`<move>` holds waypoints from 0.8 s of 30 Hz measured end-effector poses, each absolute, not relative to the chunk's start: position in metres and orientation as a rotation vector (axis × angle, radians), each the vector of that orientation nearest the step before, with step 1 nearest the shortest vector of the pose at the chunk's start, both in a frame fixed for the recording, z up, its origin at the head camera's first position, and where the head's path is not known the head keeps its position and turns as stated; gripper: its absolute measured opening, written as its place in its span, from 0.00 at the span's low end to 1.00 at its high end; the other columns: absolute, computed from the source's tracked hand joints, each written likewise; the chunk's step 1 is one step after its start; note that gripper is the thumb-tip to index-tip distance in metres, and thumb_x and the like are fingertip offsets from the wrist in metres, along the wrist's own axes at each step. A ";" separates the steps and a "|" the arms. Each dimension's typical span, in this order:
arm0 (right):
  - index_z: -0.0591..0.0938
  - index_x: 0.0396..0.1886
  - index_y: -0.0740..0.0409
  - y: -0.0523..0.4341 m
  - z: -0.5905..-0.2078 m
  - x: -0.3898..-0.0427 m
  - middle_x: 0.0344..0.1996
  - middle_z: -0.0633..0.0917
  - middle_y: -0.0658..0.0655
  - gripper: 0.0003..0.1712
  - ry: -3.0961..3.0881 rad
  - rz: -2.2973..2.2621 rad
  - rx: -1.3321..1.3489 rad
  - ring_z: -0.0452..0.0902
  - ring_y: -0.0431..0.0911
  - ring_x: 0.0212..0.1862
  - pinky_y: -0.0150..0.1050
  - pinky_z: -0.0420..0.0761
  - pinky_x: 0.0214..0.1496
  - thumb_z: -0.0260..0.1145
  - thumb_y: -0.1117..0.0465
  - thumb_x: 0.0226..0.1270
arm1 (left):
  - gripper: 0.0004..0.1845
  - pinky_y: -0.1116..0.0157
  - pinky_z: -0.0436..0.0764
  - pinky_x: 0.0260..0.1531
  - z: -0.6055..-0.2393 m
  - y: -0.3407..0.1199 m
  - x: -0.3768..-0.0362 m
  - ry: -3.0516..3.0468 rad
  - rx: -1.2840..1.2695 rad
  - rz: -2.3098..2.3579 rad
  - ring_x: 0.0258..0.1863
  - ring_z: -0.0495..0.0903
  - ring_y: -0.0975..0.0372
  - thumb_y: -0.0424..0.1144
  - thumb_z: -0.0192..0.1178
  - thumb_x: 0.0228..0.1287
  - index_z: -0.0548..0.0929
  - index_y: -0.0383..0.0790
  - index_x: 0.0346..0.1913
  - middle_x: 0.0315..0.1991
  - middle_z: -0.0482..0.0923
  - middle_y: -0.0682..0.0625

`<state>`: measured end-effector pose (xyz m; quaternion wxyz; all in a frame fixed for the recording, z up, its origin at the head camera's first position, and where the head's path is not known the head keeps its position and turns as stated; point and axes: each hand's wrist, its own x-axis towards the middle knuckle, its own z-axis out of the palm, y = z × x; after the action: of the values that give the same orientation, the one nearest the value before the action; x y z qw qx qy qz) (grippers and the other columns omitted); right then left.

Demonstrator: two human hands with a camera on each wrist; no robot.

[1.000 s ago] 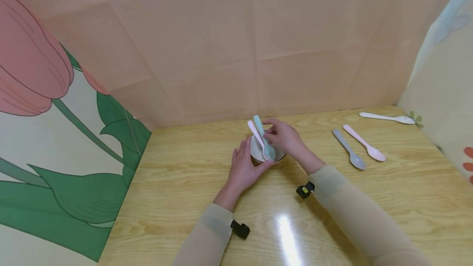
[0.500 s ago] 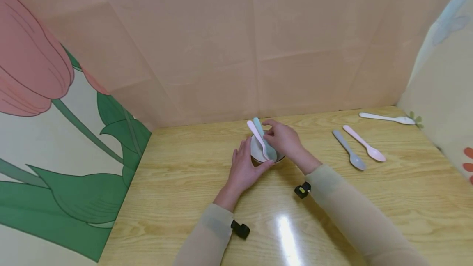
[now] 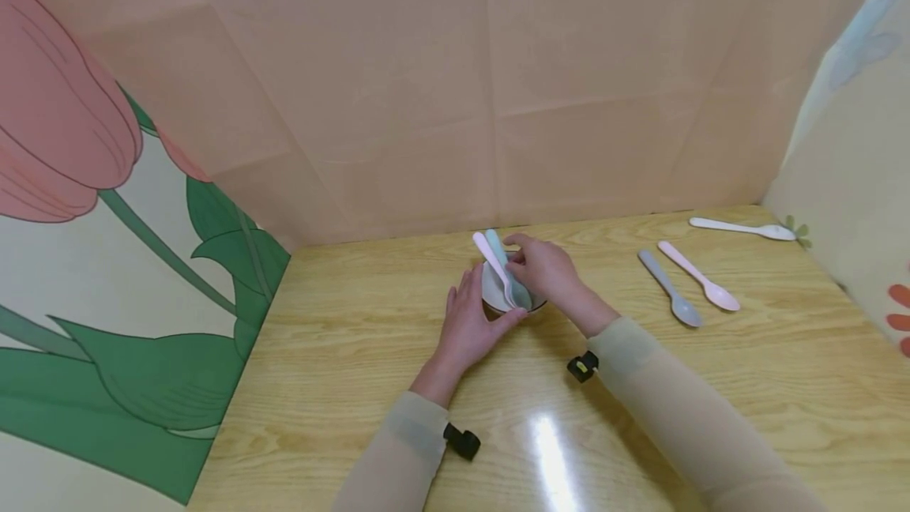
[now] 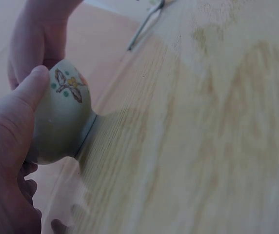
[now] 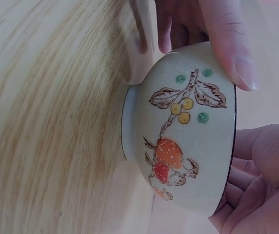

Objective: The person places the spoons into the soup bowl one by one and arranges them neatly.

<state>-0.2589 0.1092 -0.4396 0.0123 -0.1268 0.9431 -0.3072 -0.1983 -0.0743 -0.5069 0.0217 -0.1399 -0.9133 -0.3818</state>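
A small cream bowl [image 5: 198, 146] with painted leaves and berries stands on the table, its dark rim upward. My left hand [image 3: 471, 322] grips its near left side, thumb along the rim and fingers round the wall; the left wrist view shows this thumb [image 4: 32, 87] from behind. Two spoons lean in the bowl, handles sticking out over the far rim: a pink spoon [image 3: 492, 256] and a light teal spoon [image 3: 520, 295]. My right hand [image 3: 547, 267] reaches over the bowl's right side, fingertips pinching at the teal spoon's handle. In the right wrist view, its curled fingers sit behind the rim.
To the right on the wooden table [image 3: 355, 354] lie a grey spoon [image 3: 670, 288], another pink spoon [image 3: 700, 275] and a white spoon [image 3: 742, 227] near the side wall. A pinkish cloth backdrop [image 3: 426, 101] rises close behind the bowl.
The teal spoon has slid slightly lower in the bowl, and my right hand has shifted a little down and left with it. My left hand stays in place on the bowl.
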 end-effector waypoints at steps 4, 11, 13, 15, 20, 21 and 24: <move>0.79 0.76 0.63 0.110 -0.440 -0.258 0.51 0.92 0.65 0.29 2.942 -0.963 -0.410 0.91 0.59 0.50 0.55 0.89 0.51 0.72 0.62 0.80 | 0.59 0.41 0.42 0.86 -0.508 -0.074 -0.199 -2.843 -0.428 -1.180 0.89 0.46 0.49 0.69 0.68 0.72 0.46 0.51 0.91 0.90 0.52 0.46; 0.80 0.75 0.63 0.111 -0.438 -0.255 0.53 0.92 0.64 0.28 2.921 -0.973 -0.401 0.90 0.59 0.52 0.57 0.87 0.55 0.72 0.62 0.80 | 0.60 0.44 0.41 0.86 -0.508 -0.075 -0.199 -2.860 -0.414 -1.180 0.89 0.45 0.50 0.68 0.69 0.72 0.47 0.47 0.91 0.89 0.52 0.44; 0.80 0.75 0.63 0.111 -0.438 -0.254 0.53 0.92 0.64 0.28 2.913 -0.977 -0.401 0.89 0.59 0.54 0.58 0.86 0.57 0.71 0.62 0.81 | 0.60 0.45 0.41 0.86 -0.508 -0.075 -0.200 -2.864 -0.415 -1.176 0.89 0.45 0.50 0.69 0.68 0.72 0.46 0.49 0.92 0.90 0.52 0.44; 0.79 0.75 0.64 0.111 -0.438 -0.254 0.54 0.92 0.64 0.28 2.905 -0.985 -0.401 0.89 0.60 0.55 0.58 0.86 0.58 0.71 0.62 0.81 | 0.60 0.45 0.41 0.86 -0.508 -0.075 -0.200 -2.870 -0.415 -1.169 0.89 0.45 0.51 0.70 0.68 0.72 0.45 0.50 0.92 0.90 0.52 0.44; 0.80 0.75 0.64 0.111 -0.439 -0.253 0.53 0.92 0.65 0.27 2.900 -1.007 -0.416 0.89 0.60 0.55 0.58 0.87 0.58 0.71 0.63 0.81 | 0.60 0.45 0.41 0.86 -0.508 -0.076 -0.199 -2.870 -0.424 -1.164 0.89 0.45 0.51 0.71 0.67 0.72 0.44 0.51 0.92 0.90 0.51 0.45; 0.80 0.74 0.65 0.111 -0.439 -0.253 0.53 0.92 0.65 0.27 2.902 -1.009 -0.422 0.89 0.60 0.55 0.58 0.87 0.57 0.71 0.63 0.80 | 0.60 0.44 0.41 0.86 -0.508 -0.076 -0.199 -2.865 -0.427 -1.169 0.89 0.45 0.51 0.70 0.67 0.73 0.44 0.50 0.92 0.90 0.50 0.44; 0.81 0.73 0.65 0.112 -0.439 -0.252 0.52 0.92 0.64 0.26 2.908 -1.013 -0.439 0.89 0.60 0.54 0.58 0.87 0.56 0.71 0.64 0.80 | 0.60 0.43 0.41 0.86 -0.507 -0.075 -0.199 -2.860 -0.435 -1.177 0.89 0.45 0.50 0.69 0.67 0.73 0.45 0.48 0.92 0.90 0.50 0.44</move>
<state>-0.2519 0.1121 -0.4395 0.0154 -0.1410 0.9348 -0.3255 -0.1989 -0.0754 -0.5072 0.0091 -0.1391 -0.9157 -0.3770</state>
